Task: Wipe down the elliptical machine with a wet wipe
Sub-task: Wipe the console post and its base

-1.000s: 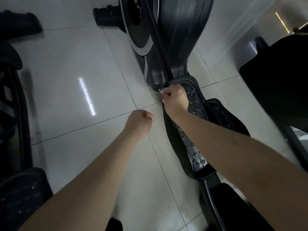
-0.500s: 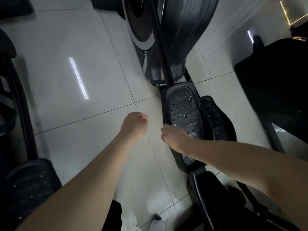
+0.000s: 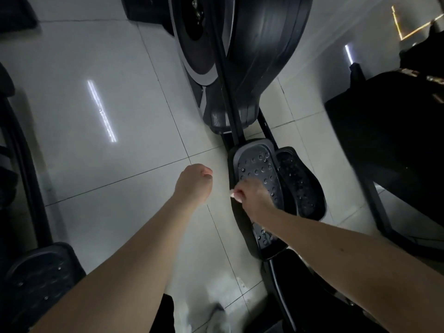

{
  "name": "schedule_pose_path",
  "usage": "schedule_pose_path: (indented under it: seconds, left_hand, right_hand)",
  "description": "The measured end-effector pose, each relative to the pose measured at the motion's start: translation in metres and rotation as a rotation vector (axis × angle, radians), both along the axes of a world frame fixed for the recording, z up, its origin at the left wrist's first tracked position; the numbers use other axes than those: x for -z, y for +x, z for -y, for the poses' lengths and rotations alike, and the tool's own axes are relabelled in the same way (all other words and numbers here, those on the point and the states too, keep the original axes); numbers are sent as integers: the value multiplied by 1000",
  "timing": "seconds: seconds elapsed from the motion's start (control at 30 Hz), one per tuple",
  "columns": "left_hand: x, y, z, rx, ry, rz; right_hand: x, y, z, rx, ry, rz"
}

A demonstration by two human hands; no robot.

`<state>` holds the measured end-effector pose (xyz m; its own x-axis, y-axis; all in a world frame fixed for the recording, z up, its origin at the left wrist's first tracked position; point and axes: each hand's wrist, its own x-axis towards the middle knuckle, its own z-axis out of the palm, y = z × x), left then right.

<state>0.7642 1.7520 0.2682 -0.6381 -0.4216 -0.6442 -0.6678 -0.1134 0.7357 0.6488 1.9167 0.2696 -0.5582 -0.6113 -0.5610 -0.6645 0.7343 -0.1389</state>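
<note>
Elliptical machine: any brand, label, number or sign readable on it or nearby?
No text can be read in this frame.
On the elliptical machine housing and near pedal: no lettering, only round studs.
On the flywheel hub: small marks, too dark to read.
On the black object at right: gold marks, too blurred to read.
On the wet wipe in the right hand: mostly hidden, nothing readable.

The glossy pale tiled floor (image 3: 96,164) carries the black elliptical machine (image 3: 264,56).

2 bare arms stretched forward and down. Left hand (image 3: 194,182) balled into a fist, holding nothing; right hand (image 3: 252,194) curled, pinching a wet wipe (image 3: 232,194) at the fingertips.
</note>
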Motion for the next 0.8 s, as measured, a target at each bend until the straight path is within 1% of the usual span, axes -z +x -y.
schedule_pose_path:
  seconds: [0.03, 0.13, 0.23, 0.3, 0.37, 0.47, 0.57, 0.67, 0.8]
  left_hand:
    - [-5, -12, 0, 23, -8, 12]
    - [-8, -25, -2, 14, -7, 45]
    - [-20, -50, -9, 90, -13, 62]
    - [-22, -66, -12, 152, -66, 127]
    - [-26, -85, -12, 193, -144, 173]
    - [-27, -112, -14, 232, -248, 228]
    - [-9, -138, -10, 270, -333, 263]
    - [10, -157, -1, 328, -362, 269]
    - [19, -172, 14, 408, -296, 245]
  right_hand:
    - [-9, -7, -1, 156, -69, -5]
    - [-19, -6, -2, 433, -308, 54]
    - [-16, -17, -7, 641, -383, 56]
    - [-7, -23, -9, 794, -443, 74]
    - [-2, -26, -5, 865, -503, 71]
    - [13, -26, 4, 955, -531, 99]
    - [28, -25, 24, 1033, -546, 157]
    - [43, -23, 42, 1116, -570, 179]
    - [52, -32, 61, 1264, -617, 147]
